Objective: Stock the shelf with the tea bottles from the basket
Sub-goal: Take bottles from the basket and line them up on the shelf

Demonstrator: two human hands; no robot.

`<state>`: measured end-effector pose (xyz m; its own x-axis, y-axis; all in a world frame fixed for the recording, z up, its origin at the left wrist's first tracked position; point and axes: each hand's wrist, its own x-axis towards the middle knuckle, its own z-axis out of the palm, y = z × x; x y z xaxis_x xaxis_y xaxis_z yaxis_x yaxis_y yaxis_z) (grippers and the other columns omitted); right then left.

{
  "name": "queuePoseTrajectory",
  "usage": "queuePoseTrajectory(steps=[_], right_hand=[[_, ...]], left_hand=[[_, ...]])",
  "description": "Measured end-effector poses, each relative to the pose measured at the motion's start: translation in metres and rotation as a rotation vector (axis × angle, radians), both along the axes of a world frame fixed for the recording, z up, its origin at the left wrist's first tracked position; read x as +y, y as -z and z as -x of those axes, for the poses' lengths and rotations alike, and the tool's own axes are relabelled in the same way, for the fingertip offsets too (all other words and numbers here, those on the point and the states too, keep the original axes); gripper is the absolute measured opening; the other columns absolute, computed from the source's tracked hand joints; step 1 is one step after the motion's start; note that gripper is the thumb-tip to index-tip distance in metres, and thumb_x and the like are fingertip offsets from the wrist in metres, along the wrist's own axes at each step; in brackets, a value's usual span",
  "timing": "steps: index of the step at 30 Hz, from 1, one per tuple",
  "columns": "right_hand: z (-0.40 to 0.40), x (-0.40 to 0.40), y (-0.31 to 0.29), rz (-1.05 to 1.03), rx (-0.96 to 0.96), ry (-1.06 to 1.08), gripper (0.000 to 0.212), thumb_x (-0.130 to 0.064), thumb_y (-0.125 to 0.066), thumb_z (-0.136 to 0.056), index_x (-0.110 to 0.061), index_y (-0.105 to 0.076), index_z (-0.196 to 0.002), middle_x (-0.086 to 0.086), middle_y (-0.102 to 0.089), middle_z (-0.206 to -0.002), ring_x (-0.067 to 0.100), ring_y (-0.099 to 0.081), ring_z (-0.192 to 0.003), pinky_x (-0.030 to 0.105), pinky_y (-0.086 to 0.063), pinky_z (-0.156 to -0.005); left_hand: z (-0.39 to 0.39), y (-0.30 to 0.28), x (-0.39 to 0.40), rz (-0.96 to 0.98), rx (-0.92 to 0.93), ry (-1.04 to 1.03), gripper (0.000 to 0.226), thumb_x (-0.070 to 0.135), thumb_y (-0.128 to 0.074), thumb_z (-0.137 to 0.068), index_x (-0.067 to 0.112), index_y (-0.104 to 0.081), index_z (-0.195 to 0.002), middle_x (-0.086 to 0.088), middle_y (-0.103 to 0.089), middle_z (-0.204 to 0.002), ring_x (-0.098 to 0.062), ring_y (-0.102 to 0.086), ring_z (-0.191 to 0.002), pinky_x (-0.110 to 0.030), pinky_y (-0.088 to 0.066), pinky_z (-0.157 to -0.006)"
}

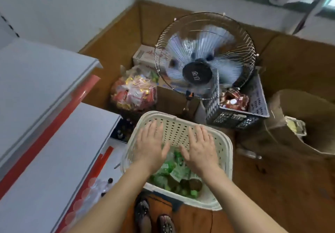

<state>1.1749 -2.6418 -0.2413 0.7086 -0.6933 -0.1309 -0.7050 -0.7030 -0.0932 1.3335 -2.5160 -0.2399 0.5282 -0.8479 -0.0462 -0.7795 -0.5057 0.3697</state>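
Note:
A cream perforated basket [227, 153] stands on the floor in front of me. Green-capped tea bottles [174, 174] with green labels lie piled inside it. My left hand [151, 145] and my right hand [201, 147] hover side by side over the basket, palms down, fingers spread, holding nothing. They hide part of the bottles. The white shelf [45, 142] with red edge strips runs along the left, in stepped tiers.
A standing fan [203, 56] spins behind the basket. A clear bag of snacks [134, 91], a black crate [235, 118] of red packets and a brown sack [299, 124] crowd the floor beyond. Clear bottles [94, 187] sit on the lowest shelf. My feet [154, 218] are just below the basket.

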Motion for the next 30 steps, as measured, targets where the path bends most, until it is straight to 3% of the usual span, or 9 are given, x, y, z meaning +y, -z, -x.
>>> queuePoseTrajectory(steps=[3,8,16,19,22,25,27,28,30], right_hand=[[0.016,-0.002,0.028,-0.089,0.092,0.099,0.081,-0.063,-0.033,-0.108,-0.018,-0.017,-0.174,0.018,-0.014,-0.180,0.036,-0.007,-0.168,0.055,-0.012,-0.135],[0.034,0.013,0.081,-0.230,0.245,0.142,0.083,-0.062,-0.030,-0.109,-0.021,0.002,-0.174,0.015,0.001,-0.182,0.035,-0.001,-0.168,0.055,-0.007,-0.136],[0.034,0.014,0.166,-0.332,0.393,0.008,0.090,-0.065,-0.043,-0.106,-0.025,-0.001,-0.174,0.013,-0.003,-0.182,0.040,-0.004,-0.167,0.062,-0.010,-0.134],[0.029,0.011,0.186,-0.342,0.488,-0.123,0.086,-0.057,-0.048,-0.109,-0.032,0.003,-0.174,0.008,0.011,-0.182,0.039,0.014,-0.166,0.062,0.003,-0.134],[0.024,0.007,0.200,-0.303,0.585,-0.258,0.086,-0.033,-0.055,-0.110,-0.033,0.003,-0.173,0.008,0.020,-0.180,0.042,0.029,-0.160,0.061,0.012,-0.131],[0.016,0.003,0.209,-0.244,0.598,-0.353,0.083,-0.027,-0.055,-0.108,-0.030,-0.005,-0.174,0.010,0.017,-0.180,0.046,0.028,-0.160,0.065,0.008,-0.132],[0.014,-0.001,0.218,-0.200,0.598,-0.411,0.081,-0.027,-0.056,-0.108,-0.027,-0.010,-0.174,0.012,0.013,-0.181,0.048,0.029,-0.159,0.066,0.008,-0.131],[0.014,-0.002,0.224,-0.168,0.597,-0.439,0.081,-0.028,-0.058,-0.107,-0.027,-0.011,-0.174,0.013,0.011,-0.181,0.050,0.029,-0.159,0.067,0.009,-0.131],[0.013,-0.002,0.232,-0.132,0.608,-0.479,0.079,-0.031,-0.059,-0.107,-0.026,-0.016,-0.173,0.015,0.007,-0.181,0.052,0.028,-0.158,0.069,0.010,-0.130]], left_hand=[[-0.002,0.039,-0.012,-0.145,0.060,0.080,0.077,0.058,-0.034,-0.104,0.022,-0.018,-0.170,-0.008,-0.022,-0.177,-0.030,-0.014,-0.164,-0.053,-0.015,-0.132],[0.001,0.097,-0.013,-0.342,0.104,0.183,0.079,0.059,-0.039,-0.107,0.021,-0.012,-0.171,-0.010,-0.023,-0.176,-0.031,-0.018,-0.163,-0.053,-0.018,-0.133],[-0.015,0.175,-0.012,-0.679,0.213,0.173,0.080,0.057,-0.042,-0.106,0.018,-0.015,-0.170,-0.016,-0.030,-0.172,-0.040,-0.034,-0.155,-0.059,-0.033,-0.124],[-0.023,0.209,-0.014,-0.806,0.301,0.172,0.088,0.058,-0.047,-0.104,0.022,-0.002,-0.171,-0.017,-0.015,-0.177,-0.044,-0.027,-0.159,-0.064,-0.028,-0.126],[-0.025,0.237,-0.026,-0.917,0.362,0.198,0.099,0.061,-0.054,-0.100,0.027,0.006,-0.171,-0.018,0.008,-0.179,-0.047,-0.012,-0.163,-0.066,-0.024,-0.128],[-0.031,0.253,-0.036,-1.050,0.355,0.242,0.100,0.054,-0.069,-0.096,0.022,-0.011,-0.169,-0.021,-0.017,-0.175,-0.046,-0.030,-0.157,-0.062,-0.033,-0.125],[-0.033,0.261,-0.034,-1.076,0.308,0.296,0.079,0.036,-0.073,-0.096,0.016,-0.031,-0.160,-0.017,-0.046,-0.159,-0.041,-0.052,-0.140,-0.051,-0.047,-0.112],[-0.032,0.265,-0.031,-1.071,0.283,0.317,0.068,0.024,-0.072,-0.096,0.015,-0.038,-0.155,-0.016,-0.053,-0.151,-0.038,-0.057,-0.133,-0.046,-0.050,-0.107],[-0.034,0.270,-0.028,-1.054,0.267,0.320,0.060,0.011,-0.068,-0.095,0.016,-0.043,-0.149,-0.015,-0.056,-0.146,-0.038,-0.061,-0.127,-0.050,-0.053,-0.106]])
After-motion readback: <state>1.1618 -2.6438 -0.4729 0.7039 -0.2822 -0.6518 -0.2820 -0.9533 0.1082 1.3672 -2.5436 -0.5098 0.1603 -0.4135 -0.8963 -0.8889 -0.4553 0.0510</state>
